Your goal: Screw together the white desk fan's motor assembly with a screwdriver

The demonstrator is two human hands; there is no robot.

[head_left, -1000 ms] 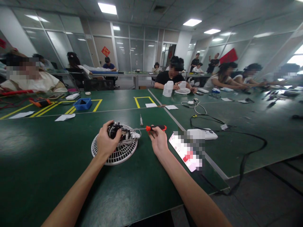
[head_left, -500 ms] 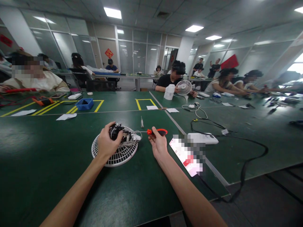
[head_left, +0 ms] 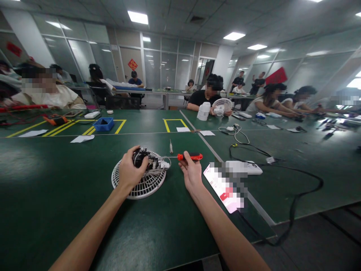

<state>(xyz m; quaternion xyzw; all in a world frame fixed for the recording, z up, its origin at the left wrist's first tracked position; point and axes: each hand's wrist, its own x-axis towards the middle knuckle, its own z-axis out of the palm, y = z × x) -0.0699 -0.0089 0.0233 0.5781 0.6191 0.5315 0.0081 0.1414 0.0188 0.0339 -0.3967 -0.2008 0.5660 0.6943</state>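
My left hand (head_left: 130, 168) is closed round a black fan motor (head_left: 138, 157), which rests over a round white fan grille (head_left: 149, 188) on the green table. White wires and a white plastic part (head_left: 164, 165) show at the motor's right side. In my right hand (head_left: 192, 171) is a red and black screwdriver (head_left: 191, 156), held lightly between thumb and fingers. Its shaft points left, and the tip reaches in among the parts beside the motor; the exact contact point is too small to tell. A small clear-handled screwdriver (head_left: 170, 146) lies on the table just beyond.
Right of my hand lie a lit phone (head_left: 222, 190) and a white power bank-like device (head_left: 251, 168). A black cable (head_left: 299, 173) curves across the right side. Further off are a blue bin (head_left: 103, 124), paper slips (head_left: 82, 139) and a co-worker (head_left: 210, 94) holding a fan head.
The screwdriver's handle has turned in my right hand, showing more red below. My left hand keeps its hold on the motor. The whole view has shifted slightly.
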